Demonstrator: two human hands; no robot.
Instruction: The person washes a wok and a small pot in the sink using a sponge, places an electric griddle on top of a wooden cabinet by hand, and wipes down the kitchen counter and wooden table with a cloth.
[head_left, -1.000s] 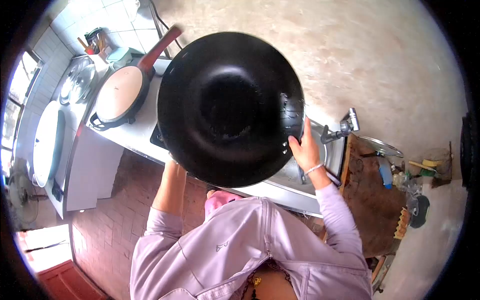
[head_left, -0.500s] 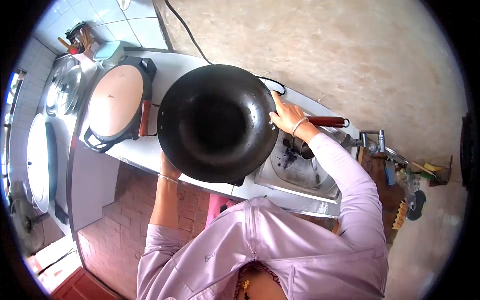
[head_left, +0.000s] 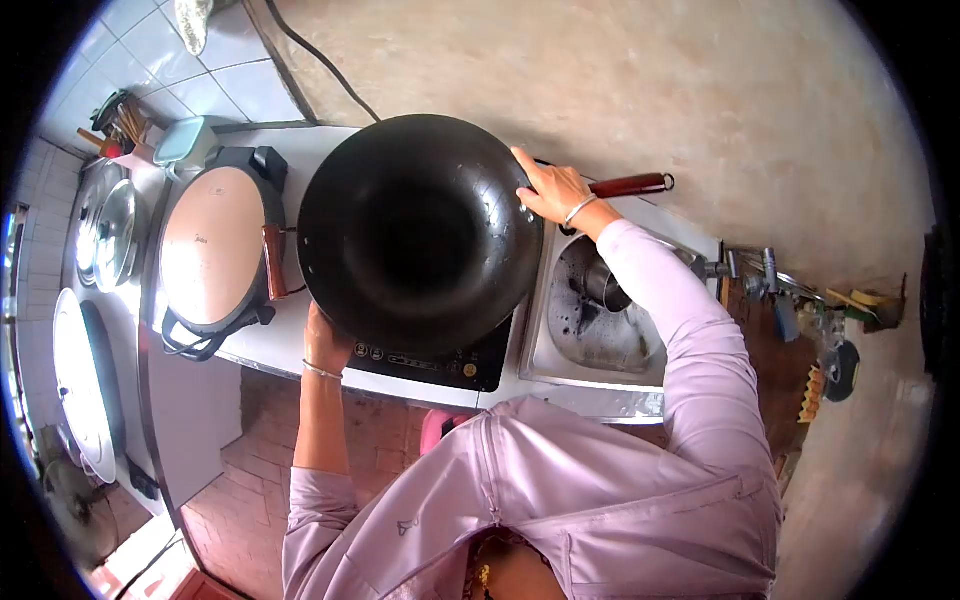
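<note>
Wok (head_left: 420, 235) and black cooker (head_left: 430, 367) sit one above the other before us at the white desk (head_left: 310, 150), between a pale-topped pan (head_left: 213, 245) and the sink (head_left: 590, 374), though we cannot tell whether they touch. Our right hand (head_left: 558, 192) has its fingers closed on the wok's edge beside the long brown handle (head_left: 635, 186); our left hand (head_left: 328, 338) is at the near left side, fingers hidden, their grip impossible to tell.

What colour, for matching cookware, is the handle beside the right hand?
The handle is reddish-brown, clearest in head view.
</note>
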